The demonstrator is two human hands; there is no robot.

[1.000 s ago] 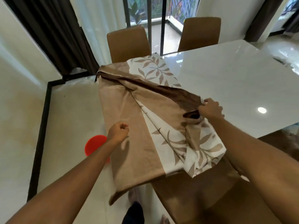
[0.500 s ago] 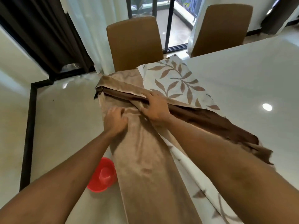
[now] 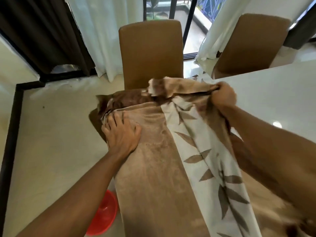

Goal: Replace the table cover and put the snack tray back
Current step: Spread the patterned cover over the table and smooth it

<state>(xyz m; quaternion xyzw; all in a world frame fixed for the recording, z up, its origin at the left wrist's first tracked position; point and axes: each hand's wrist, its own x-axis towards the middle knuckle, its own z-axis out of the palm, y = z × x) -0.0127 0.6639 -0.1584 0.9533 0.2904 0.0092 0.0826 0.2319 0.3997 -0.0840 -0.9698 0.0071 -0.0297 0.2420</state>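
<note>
A tan and dark brown table cover (image 3: 153, 168) with a white leaf-print panel lies bunched along the left end of the glossy white table (image 3: 273, 103). My left hand (image 3: 122, 132) presses flat with spread fingers on the tan part near the table's far left corner. My right hand (image 3: 224, 97) grips a gathered fold of the cover and holds it lifted above the table, the leaf-print cloth hanging from it. No snack tray is in view.
Two brown chairs (image 3: 150, 53) (image 3: 251, 47) stand at the table's far side before white curtains and a glass door. A red bowl (image 3: 102, 216) lies on the floor left of the table. A dark-framed wall runs along the left.
My right hand left the fold near the left hand, took a bunch of cloth and pulled it up and to the right. My left hand flattened onto the tan cloth.
</note>
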